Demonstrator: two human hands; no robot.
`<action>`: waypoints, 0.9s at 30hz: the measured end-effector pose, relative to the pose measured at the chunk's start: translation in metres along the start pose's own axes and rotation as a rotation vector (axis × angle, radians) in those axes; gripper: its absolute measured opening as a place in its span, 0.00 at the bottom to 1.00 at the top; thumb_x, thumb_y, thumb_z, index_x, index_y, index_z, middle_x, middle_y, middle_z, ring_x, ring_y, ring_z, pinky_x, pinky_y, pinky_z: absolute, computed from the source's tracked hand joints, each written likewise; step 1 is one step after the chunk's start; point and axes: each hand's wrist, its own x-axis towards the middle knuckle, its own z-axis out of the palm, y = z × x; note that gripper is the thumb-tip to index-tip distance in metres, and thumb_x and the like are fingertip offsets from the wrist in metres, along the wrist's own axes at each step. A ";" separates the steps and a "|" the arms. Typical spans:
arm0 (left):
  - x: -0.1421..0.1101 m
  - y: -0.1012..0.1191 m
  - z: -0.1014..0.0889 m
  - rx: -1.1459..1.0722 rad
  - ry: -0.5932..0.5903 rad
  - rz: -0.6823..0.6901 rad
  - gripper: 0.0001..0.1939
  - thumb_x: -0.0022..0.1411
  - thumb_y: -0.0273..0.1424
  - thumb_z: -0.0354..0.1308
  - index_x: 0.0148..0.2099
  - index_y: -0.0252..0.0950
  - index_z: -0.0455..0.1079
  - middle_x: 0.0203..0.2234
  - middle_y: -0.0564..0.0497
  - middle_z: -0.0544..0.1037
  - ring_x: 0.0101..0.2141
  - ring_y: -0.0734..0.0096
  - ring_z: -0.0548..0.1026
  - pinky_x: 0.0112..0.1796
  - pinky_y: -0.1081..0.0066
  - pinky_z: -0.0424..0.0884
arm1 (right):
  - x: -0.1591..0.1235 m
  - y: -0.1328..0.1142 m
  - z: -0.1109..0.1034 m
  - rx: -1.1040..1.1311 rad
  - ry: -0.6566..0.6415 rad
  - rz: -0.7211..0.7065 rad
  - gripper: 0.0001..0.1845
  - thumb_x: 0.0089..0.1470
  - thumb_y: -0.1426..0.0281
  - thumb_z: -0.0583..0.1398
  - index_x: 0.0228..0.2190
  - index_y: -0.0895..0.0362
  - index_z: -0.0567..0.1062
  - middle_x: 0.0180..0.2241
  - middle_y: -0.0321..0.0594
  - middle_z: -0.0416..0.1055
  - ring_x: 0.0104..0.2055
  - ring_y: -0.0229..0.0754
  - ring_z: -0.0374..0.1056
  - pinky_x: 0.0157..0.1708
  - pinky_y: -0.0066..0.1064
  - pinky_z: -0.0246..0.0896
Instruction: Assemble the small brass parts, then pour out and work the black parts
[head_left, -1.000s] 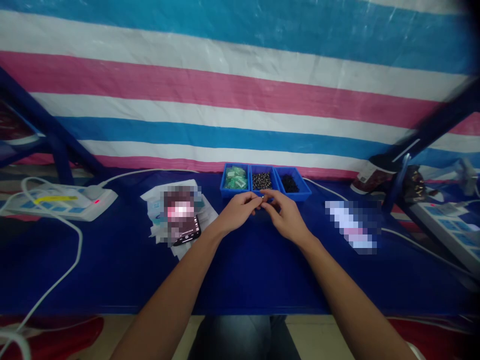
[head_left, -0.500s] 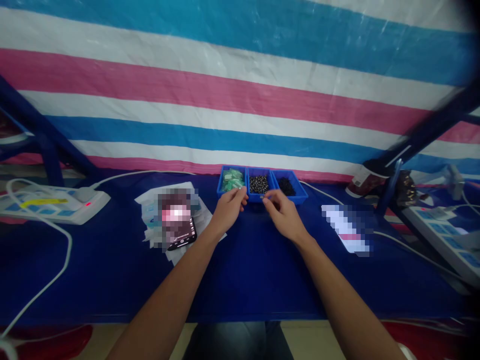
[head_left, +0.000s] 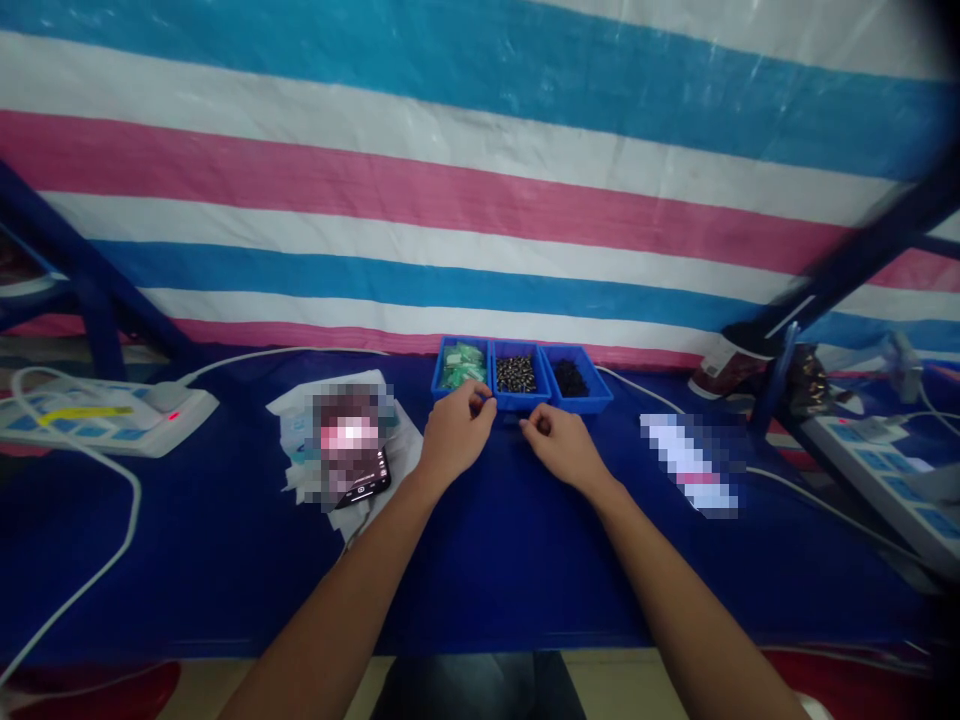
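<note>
Left hand [head_left: 456, 435] was seen curled narrowly just beside the tray's front rim, any held item unclear | right hand [head_left: 562, 447] was seen narrowly pinched, any held item unclear | blue tray [head_left: 517, 407] was placed at 12 o'clock, holding green packets [head_left: 463, 366], dark beads [head_left: 516, 374], black bits [head_left: 570, 378]

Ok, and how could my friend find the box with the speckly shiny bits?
At the back edge of the dark blue table, under the striped sheet, three blue boxes sit in a row. Yours is the middle box: shiny grey bits, with green packets to its left and plain black bits to its right.
</note>
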 end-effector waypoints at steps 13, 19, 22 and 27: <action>-0.007 0.003 0.003 0.554 0.122 0.197 0.17 0.61 0.33 0.58 0.52 0.42 0.69 0.52 0.42 0.69 0.53 0.41 0.61 0.49 0.47 0.61 | 0.010 0.017 -0.021 -0.185 0.610 0.045 0.15 0.52 0.65 0.58 0.42 0.56 0.70 0.45 0.51 0.69 0.51 0.56 0.61 0.50 0.49 0.54; -0.010 -0.002 0.011 0.607 0.062 0.199 0.17 0.63 0.35 0.56 0.53 0.40 0.69 0.53 0.41 0.68 0.54 0.41 0.59 0.48 0.47 0.63 | 0.016 0.048 -0.020 -0.142 0.433 0.135 0.32 0.57 0.55 0.56 0.58 0.58 0.63 0.64 0.60 0.47 0.63 0.64 0.53 0.53 0.54 0.55; -0.010 -0.002 0.012 0.616 0.055 0.204 0.17 0.63 0.35 0.56 0.54 0.40 0.68 0.53 0.41 0.68 0.54 0.42 0.59 0.49 0.47 0.63 | 0.020 0.051 -0.014 -0.023 0.421 0.133 0.33 0.57 0.52 0.55 0.57 0.58 0.64 0.61 0.59 0.56 0.60 0.59 0.59 0.53 0.50 0.58; -0.011 -0.002 0.013 0.647 0.064 0.200 0.18 0.63 0.35 0.57 0.54 0.39 0.68 0.54 0.43 0.67 0.55 0.46 0.59 0.51 0.49 0.64 | 0.029 0.052 -0.006 0.234 0.614 0.340 0.37 0.53 0.54 0.59 0.59 0.61 0.63 0.51 0.55 0.71 0.53 0.56 0.67 0.54 0.46 0.58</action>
